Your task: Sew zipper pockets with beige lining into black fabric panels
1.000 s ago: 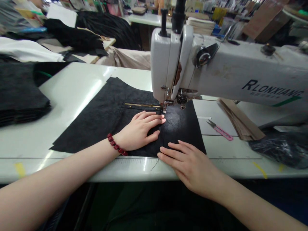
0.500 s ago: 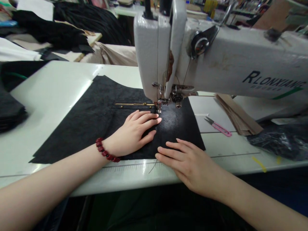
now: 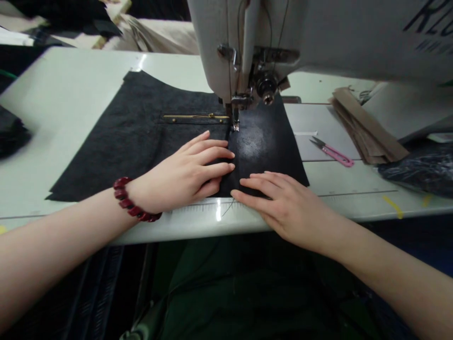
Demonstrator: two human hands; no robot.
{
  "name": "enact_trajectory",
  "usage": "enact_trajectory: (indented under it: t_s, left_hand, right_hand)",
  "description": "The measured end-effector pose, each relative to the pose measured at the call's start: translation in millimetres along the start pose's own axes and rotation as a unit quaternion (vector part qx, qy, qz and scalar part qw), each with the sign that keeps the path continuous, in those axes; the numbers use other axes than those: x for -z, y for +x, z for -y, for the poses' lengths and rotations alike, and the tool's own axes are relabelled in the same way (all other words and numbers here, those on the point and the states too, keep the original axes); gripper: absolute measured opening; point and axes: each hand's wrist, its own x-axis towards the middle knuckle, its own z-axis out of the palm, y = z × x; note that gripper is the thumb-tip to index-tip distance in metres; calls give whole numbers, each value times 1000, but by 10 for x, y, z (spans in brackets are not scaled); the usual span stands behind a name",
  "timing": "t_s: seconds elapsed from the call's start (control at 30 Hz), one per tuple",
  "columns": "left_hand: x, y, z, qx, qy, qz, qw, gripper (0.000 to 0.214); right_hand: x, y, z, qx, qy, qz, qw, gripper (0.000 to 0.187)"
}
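A black leather-like panel (image 3: 120, 141) lies flat on the sewing table, passing beneath the presser foot (image 3: 235, 125) of a sewing machine (image 3: 212, 47). A gold-toothed zipper (image 3: 191, 116) with small studs below it is set into the panel, its right end close to the foot. My left hand (image 3: 191, 167), wearing a dark red beaded bracelet (image 3: 123, 200), rests on the panel with fingers stretched out, just in front of the foot. Fingers extended, my right hand (image 3: 283, 200) touches the panel's front edge. A loose thread (image 3: 228, 208) hangs there beside its fingertips.
Pink-handled thread snips (image 3: 334, 152) lie right of the panel. Beyond them are brown paper strips (image 3: 371, 127) and a dark plastic-wrapped bundle (image 3: 419, 163). Dark fabric (image 3: 12, 132) sits at the left. The table's front edge (image 3: 198, 231) runs below my hands.
The camera view has tilted downward, so everything sits higher in the picture. My left hand has slid toward the table's front edge, away from the foot. My right hand remains at the panel's edge.
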Motion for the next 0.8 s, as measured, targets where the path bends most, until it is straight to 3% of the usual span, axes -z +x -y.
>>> enact_trajectory:
  t_s: [0.23,0.4,0.57,0.67,0.8]
  left_hand:
    - [-94,-77,-249,67,-54,-22,996,39]
    - [-124,-116,-286,45,-44,-31,998,42]
    - [-131,-138,-338,40,15,-38,998,42]
    - [-115,-128,-470,45,79,-12,996,45]
    - [-100,-101,-704,67,169,26,983,53]
  right_hand:
    - [-15,-5,-5,6,-17,-3,1000,45]
    - [48,10,-38,15,-9,6,1000,43]
    - [189,201,-312,49,32,17,998,34]
    - [206,425,-549,35,-48,-21,998,35]
    - [176,687,-784,109,-160,7,981,42]
